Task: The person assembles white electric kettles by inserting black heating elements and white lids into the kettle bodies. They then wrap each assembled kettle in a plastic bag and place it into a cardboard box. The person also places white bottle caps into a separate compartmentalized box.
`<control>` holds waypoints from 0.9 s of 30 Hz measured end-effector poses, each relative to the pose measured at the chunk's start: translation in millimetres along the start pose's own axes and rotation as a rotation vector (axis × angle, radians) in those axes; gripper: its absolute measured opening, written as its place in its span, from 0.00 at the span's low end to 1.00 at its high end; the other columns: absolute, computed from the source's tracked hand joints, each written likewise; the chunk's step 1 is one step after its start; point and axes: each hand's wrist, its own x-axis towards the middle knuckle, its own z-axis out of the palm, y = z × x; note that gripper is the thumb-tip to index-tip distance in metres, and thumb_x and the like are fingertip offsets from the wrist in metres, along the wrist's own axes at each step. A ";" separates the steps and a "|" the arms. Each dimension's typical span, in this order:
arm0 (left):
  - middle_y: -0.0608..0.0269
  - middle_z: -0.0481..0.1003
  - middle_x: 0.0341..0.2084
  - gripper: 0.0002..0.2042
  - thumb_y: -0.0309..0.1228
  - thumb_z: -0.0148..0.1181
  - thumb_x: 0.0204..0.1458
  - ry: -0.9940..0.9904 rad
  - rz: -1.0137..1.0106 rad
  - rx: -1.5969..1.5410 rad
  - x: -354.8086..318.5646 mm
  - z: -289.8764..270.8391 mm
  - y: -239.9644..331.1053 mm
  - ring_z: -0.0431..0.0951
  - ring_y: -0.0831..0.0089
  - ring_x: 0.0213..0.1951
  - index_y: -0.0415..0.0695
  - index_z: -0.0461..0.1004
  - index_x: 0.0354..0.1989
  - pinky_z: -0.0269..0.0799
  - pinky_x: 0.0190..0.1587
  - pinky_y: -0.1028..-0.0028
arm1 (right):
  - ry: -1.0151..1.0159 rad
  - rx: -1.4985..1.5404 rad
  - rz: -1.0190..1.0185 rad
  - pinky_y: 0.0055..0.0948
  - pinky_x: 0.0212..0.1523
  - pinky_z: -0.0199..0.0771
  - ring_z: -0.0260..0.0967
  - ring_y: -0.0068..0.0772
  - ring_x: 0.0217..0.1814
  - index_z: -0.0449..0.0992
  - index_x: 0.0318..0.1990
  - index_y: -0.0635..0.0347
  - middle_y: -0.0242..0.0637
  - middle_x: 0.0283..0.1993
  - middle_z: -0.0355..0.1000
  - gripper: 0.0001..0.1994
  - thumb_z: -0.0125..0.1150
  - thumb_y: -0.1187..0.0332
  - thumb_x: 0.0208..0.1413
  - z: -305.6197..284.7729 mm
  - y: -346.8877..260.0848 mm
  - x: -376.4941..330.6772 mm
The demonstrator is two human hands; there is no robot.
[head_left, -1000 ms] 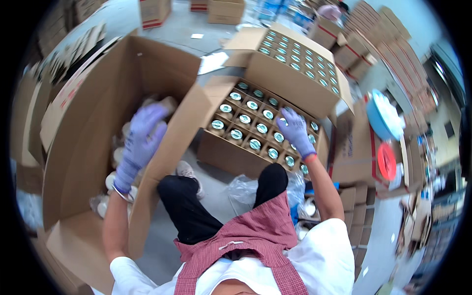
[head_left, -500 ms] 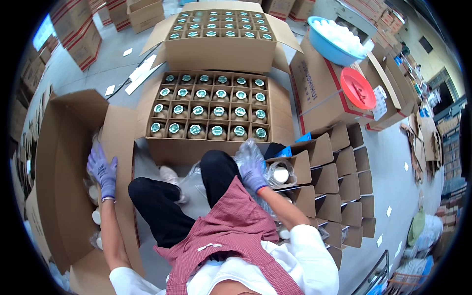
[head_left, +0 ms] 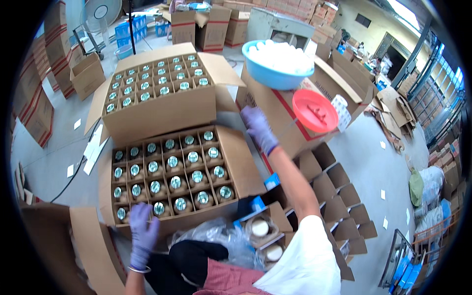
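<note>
Gloved hands at jar cartons.
Left hand grips near carton front edge; right hand reaches far-right, fingers loose, holding nothing.

Warehouse interior: concrete floor, stacked cartons, daylight from the right.

The floor is grey concrete, with small white paper scraps scattered across it and a dark cable trailing over its left part. Stacks of closed brown cartons line the left side; further stacks stand along the far wall. A pedestal fan stands at the upper left, near blue plastic crates. A grey metal cabinet stands at the far centre. Blue-framed windows on the right wall admit daylight. Filled sacks lie near the right wall, beside a wire rack.
</note>
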 end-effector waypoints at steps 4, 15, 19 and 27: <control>0.49 0.66 0.57 0.23 0.39 0.63 0.47 -0.042 0.136 0.113 29.2 57.9 22.6 0.60 0.45 0.63 0.45 0.73 0.52 0.50 0.66 0.47 | 0.142 0.656 -0.097 0.63 0.63 0.51 0.50 0.50 0.68 0.49 0.72 0.45 0.39 0.72 0.50 0.49 0.64 0.36 0.47 -79.1 -90.2 147.7; 0.50 0.73 0.49 0.18 0.36 0.61 0.50 -0.006 -0.095 -0.067 58.4 60.6 -22.5 0.68 0.50 0.55 0.42 0.75 0.49 0.58 0.62 0.55 | 0.610 0.679 -0.318 0.54 0.45 0.79 0.66 0.54 0.58 0.62 0.57 0.60 0.50 0.53 0.68 0.26 0.62 0.66 0.51 -66.1 -50.4 209.7; 0.49 0.71 0.57 0.20 0.35 0.58 0.58 -0.045 -0.144 -0.327 70.8 72.6 -24.8 0.70 0.56 0.60 0.38 0.72 0.56 0.62 0.65 0.63 | 0.165 0.699 -0.222 0.49 0.47 0.80 0.72 0.45 0.51 0.71 0.48 0.61 0.42 0.48 0.71 0.17 0.56 0.73 0.48 -82.2 20.5 128.6; 0.57 0.56 0.68 0.43 0.68 0.32 0.57 0.022 -0.487 -1.456 107.2 54.4 -56.6 0.57 0.60 0.68 0.47 0.49 0.72 0.52 0.68 0.56 | -0.370 0.416 0.394 0.35 0.49 0.80 0.75 0.40 0.50 0.67 0.57 0.66 0.43 0.51 0.73 0.23 0.56 0.71 0.51 6.4 109.9 -69.2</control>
